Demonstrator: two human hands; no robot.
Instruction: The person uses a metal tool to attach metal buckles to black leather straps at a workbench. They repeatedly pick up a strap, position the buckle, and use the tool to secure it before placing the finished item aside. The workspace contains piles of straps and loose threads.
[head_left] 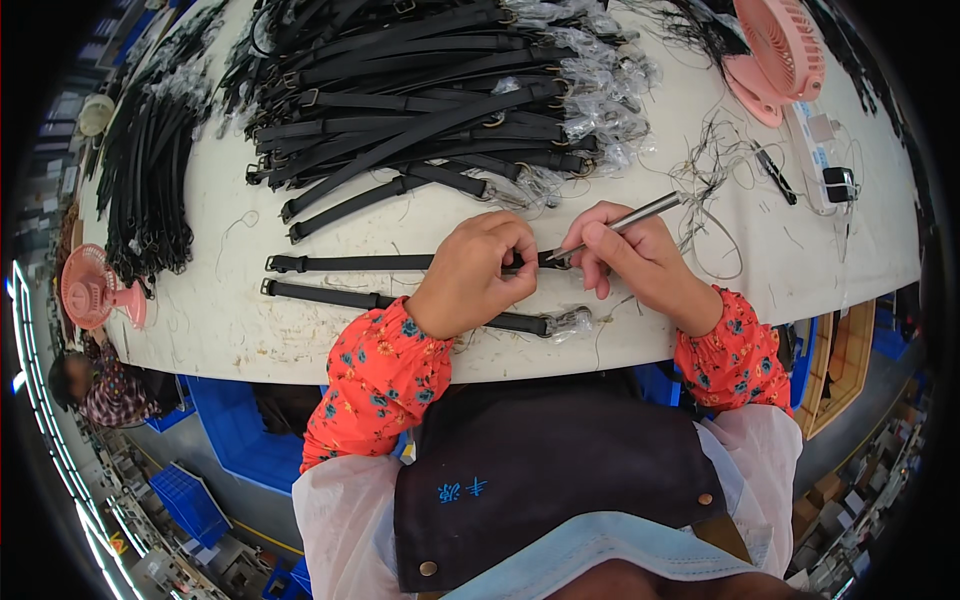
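A narrow black strap with metal hardware (340, 264) lies crosswise on the table in front of me. My left hand (478, 268) is closed on it near its right end, thumb and fingers pinched together. In my right hand (640, 256) is a slim silver pointed tool (645, 210), held like a pen. Its tip meets the end of the strap beside my left fingers; whether it is tweezers or an awl I cannot tell. Just nearer to me lies a second black strap (335, 295), partly under my left wrist, its right end in a clear plastic wrap (570, 322).
A large heap of black buckled straps (420, 100) with plastic-wrapped ends fills the far side. Another bundle (150, 180) lies at left. Pink fans (785, 50) stand at far right and left (90, 288). Loose threads (705, 160), a black pen (775, 175) and a power strip (808, 150) lie at right.
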